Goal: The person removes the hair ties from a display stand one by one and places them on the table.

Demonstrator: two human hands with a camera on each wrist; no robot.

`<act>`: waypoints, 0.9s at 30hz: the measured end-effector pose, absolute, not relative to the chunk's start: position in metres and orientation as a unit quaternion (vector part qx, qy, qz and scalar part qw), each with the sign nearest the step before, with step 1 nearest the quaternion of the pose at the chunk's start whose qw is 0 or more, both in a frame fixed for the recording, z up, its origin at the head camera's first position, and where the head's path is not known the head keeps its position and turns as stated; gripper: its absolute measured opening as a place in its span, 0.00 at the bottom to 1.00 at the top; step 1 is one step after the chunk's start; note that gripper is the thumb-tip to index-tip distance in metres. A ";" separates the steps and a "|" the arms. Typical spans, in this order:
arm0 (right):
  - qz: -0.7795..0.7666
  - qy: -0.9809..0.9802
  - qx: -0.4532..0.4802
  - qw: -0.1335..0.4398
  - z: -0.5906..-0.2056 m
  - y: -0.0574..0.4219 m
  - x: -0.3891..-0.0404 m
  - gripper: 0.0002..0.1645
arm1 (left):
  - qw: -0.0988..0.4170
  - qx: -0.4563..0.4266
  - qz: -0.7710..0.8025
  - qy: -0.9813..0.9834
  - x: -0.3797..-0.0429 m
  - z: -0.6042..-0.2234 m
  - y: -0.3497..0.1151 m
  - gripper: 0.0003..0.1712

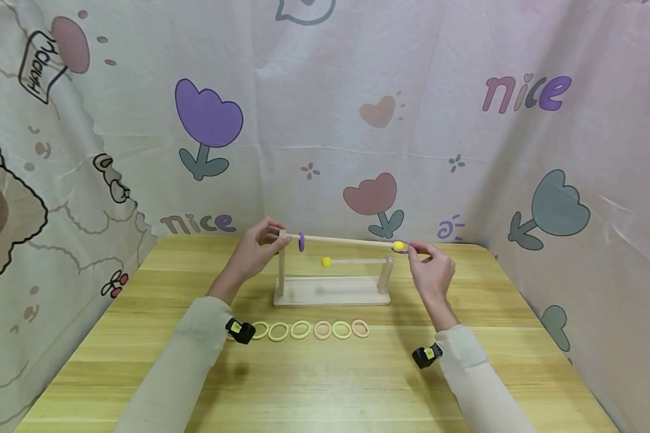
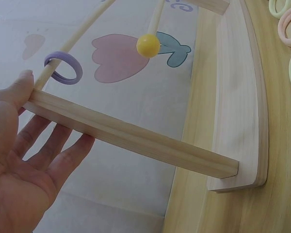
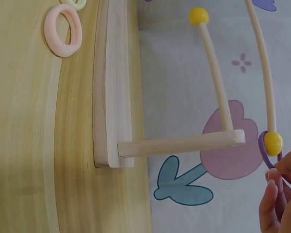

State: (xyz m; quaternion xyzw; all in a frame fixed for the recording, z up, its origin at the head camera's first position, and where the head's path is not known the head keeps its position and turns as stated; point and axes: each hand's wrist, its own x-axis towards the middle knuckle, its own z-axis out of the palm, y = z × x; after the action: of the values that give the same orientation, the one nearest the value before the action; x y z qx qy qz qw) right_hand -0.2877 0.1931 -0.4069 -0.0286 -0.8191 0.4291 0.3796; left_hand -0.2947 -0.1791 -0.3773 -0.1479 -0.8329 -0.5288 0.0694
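A wooden stand with two uprights stands on the table; each upright carries a sideways rod tipped with a yellow ball. My left hand grips the top of the taller left upright, thumb at the rod's base. One purple ring hangs on the upper rod near that hand. At the rod's other end, my right hand pinches a second purple ring, which loops around the yellow ball. Below, the shorter upright's rod points left and bears no ring.
In front of the stand lies a row of several yellow-green and pink rings on the wooden table. A patterned cloth hangs behind the table and along its sides. Each wrist wears a small black camera.
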 end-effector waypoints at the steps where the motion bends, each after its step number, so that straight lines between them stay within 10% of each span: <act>1: 0.430 -0.819 -0.031 0.379 -0.407 0.193 -0.288 0.07 | 0.069 -0.148 -0.529 -0.833 -0.295 -0.378 -0.179 0.20; 27: 0.442 -0.828 -0.067 0.339 -0.397 0.213 -0.289 0.09 | 0.069 -0.145 -0.527 -0.835 -0.296 -0.378 -0.178 0.24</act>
State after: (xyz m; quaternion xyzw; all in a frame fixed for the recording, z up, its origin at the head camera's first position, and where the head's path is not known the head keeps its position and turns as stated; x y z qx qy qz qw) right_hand -0.2894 0.2134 -0.3968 -0.0667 -0.8276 0.4424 0.3391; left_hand -0.2956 -0.1784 -0.3777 -0.1446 -0.8346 -0.5271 0.0685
